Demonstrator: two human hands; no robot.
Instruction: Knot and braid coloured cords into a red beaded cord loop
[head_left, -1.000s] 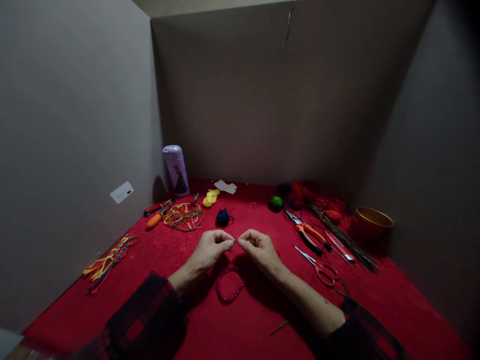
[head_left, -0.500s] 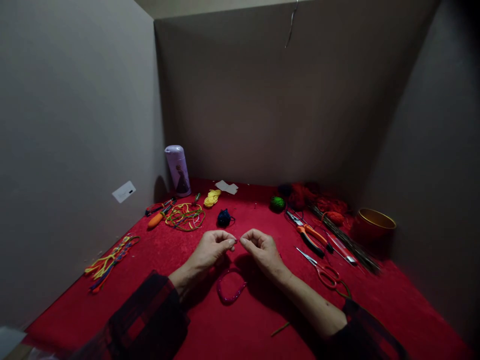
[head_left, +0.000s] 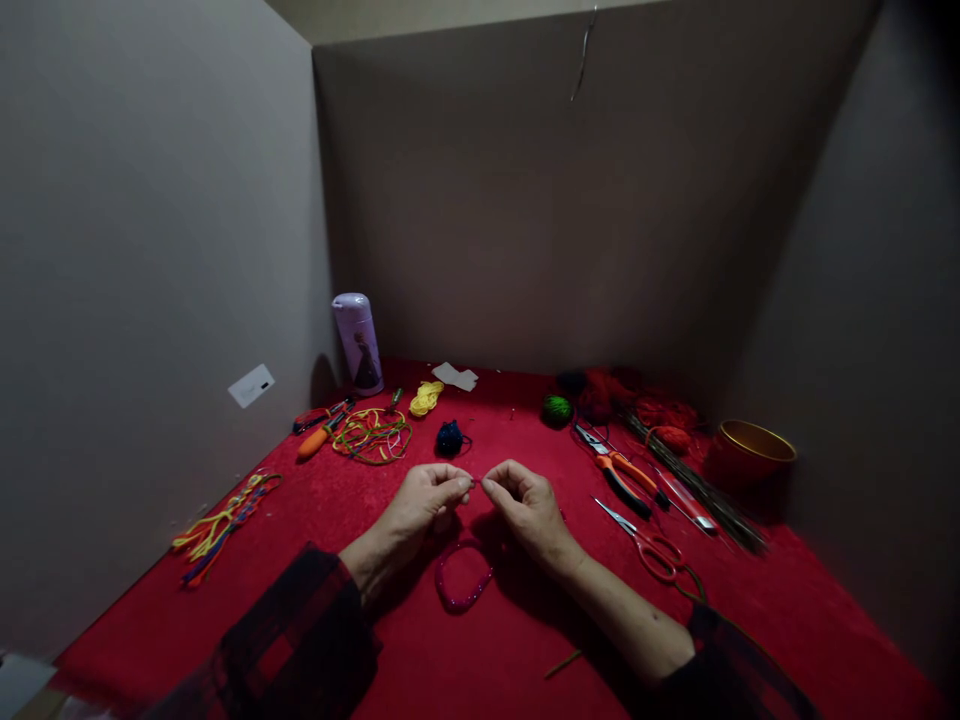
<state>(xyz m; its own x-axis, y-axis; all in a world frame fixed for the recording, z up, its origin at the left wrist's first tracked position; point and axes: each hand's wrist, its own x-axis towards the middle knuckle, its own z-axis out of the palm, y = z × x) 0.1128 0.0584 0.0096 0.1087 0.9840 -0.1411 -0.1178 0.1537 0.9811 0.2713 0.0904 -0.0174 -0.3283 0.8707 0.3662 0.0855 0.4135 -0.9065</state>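
Observation:
My left hand and my right hand meet in the middle of the red cloth, fingertips pinched toward each other. Between them runs a very thin strand, too small to name. A pink beaded loop hangs or lies just below the hands, near my wrists. Both hands are closed in a pinch. Dark plaid sleeves cover my forearms.
A purple tin stands at the back left. Coloured cords, a yellow cord bundle, dark blue and green thread balls lie behind. Orange pliers, red scissors, thin sticks and a red bowl are right. More cords lie left.
The view has shifted slightly; my hands stay pinched together in the same spot, with almost no movement.

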